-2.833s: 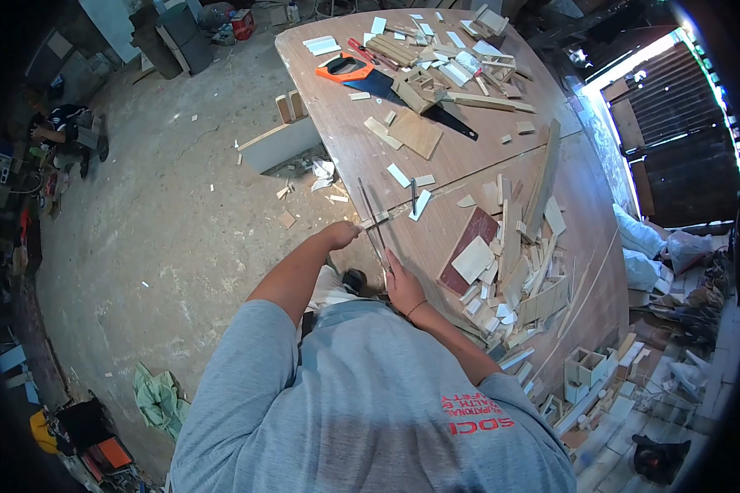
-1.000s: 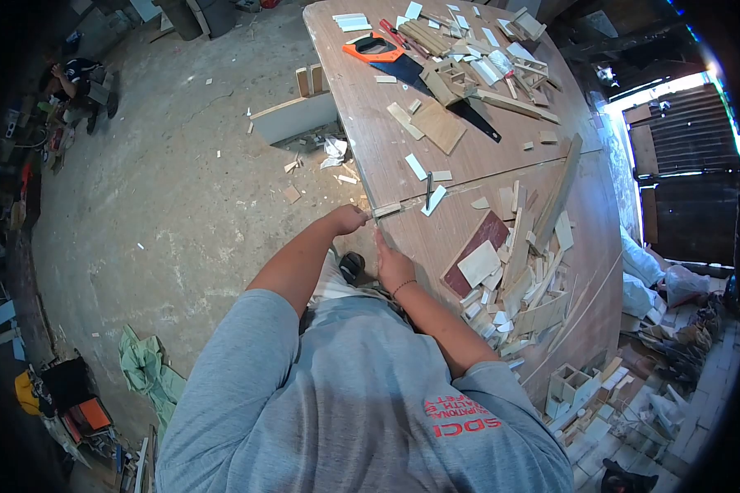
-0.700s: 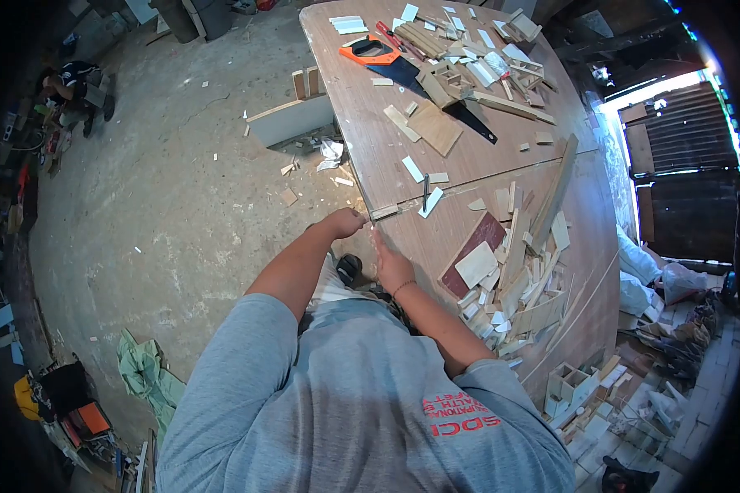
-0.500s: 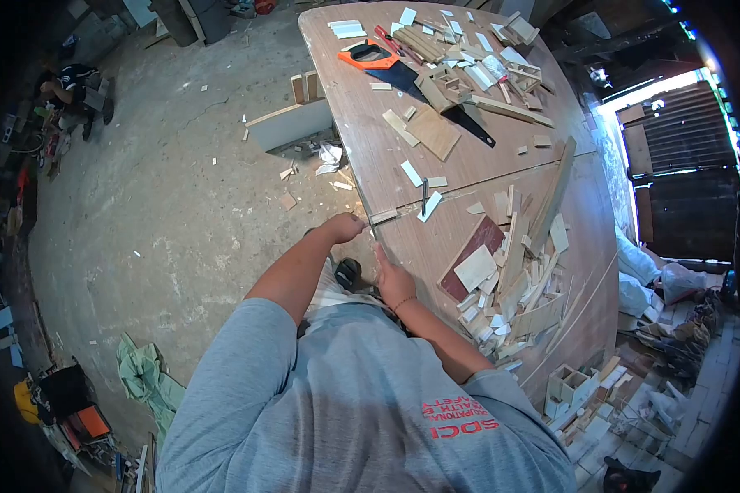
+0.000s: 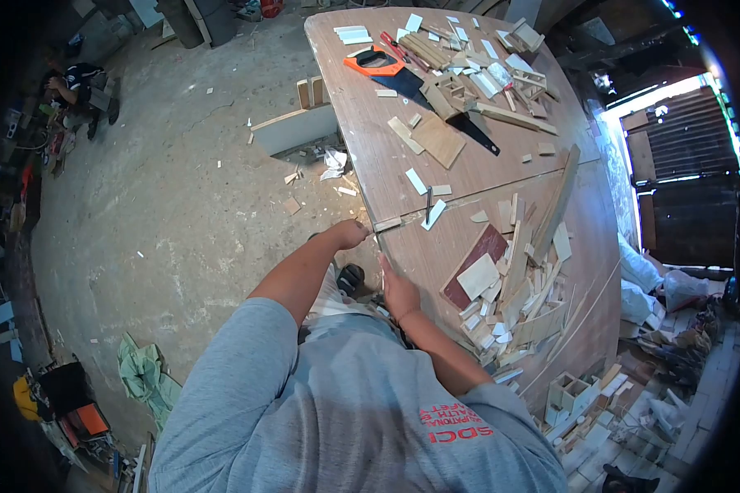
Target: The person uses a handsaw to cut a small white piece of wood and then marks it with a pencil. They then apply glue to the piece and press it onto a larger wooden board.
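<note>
My left hand (image 5: 349,234) is closed in a fist at the near edge of the brown wooden table (image 5: 403,164), gripping a thin saw (image 5: 380,246) whose dark blade runs back towards my right hand. My right hand (image 5: 396,289) lies on the table's edge with its fingers stretched forward beside the blade; what is under it is hidden. A small pale wood strip (image 5: 387,223) lies on the table just beyond my left hand.
A heap of wood offcuts (image 5: 518,279), a maroon board (image 5: 477,251) and a long plank (image 5: 555,201) lie to the right. Farther away are an orange-handled hand saw (image 5: 372,62) and a plywood square (image 5: 438,140). A person (image 5: 74,86) sits at the far left.
2.8 s ago the saw's frame reached forward over the table; now it is drawn back between my hands. My left hand has shifted back and forth at the edge. My right hand stayed put.
</note>
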### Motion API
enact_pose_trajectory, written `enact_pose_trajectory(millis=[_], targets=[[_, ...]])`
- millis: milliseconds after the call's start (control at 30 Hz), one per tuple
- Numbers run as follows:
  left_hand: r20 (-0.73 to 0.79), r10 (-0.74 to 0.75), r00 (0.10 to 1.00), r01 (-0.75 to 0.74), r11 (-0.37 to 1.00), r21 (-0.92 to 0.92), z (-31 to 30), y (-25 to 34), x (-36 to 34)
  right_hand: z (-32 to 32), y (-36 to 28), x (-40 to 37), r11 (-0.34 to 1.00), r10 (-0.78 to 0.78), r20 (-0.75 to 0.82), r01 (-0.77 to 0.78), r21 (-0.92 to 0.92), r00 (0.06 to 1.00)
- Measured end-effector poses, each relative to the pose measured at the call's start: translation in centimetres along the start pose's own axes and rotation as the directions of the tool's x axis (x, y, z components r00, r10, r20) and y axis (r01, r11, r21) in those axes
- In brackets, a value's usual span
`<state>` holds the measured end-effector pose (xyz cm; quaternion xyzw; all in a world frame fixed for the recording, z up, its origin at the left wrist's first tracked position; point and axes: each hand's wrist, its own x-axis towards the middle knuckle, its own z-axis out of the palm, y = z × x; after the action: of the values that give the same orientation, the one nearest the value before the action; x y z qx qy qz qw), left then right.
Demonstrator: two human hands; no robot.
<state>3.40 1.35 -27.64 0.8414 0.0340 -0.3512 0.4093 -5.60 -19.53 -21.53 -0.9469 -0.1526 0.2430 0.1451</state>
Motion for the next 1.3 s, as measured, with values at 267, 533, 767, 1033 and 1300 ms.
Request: enact_pose_trajectory(millis=[267, 533, 767, 1033, 1300], targets=[[0.010, -0.007, 1.000, 0.007, 0.999, -0.040, 0.2, -0.1, 0.2, 0.0, -1.4, 2.8, 0.999, 0.001, -0.065, 0.002, 0.036, 0.998], [-0.016, -0.011, 1.000, 0.011, 1.000, -0.012, 0.5, -0.5, 0.7, 0.6, -0.5, 1.2, 0.997, 0.032, -0.089, -0.026, 0.068, 0.996], [0.024, 0.029, 0.999, -0.030, 0.998, 0.046, 0.5, -0.3, 0.8, 0.8, -1.2, 0.8, 0.998, 0.025, -0.097, -0.020, 0.052, 0.995], [0.137, 0.053, 0.989, -0.071, 0.990, 0.125, -1.7, 2.4, -1.8, 0.8, -0.9, -0.5, 0.998, -0.008, -0.036, 0.010, 0.064, 0.999], [0.073, 0.021, 0.997, -0.024, 0.999, 0.041, -0.5, 0.5, 0.2, 0.8, -1.4, 0.9, 0.998, 0.046, -0.028, -0.045, 0.048, 0.999]])
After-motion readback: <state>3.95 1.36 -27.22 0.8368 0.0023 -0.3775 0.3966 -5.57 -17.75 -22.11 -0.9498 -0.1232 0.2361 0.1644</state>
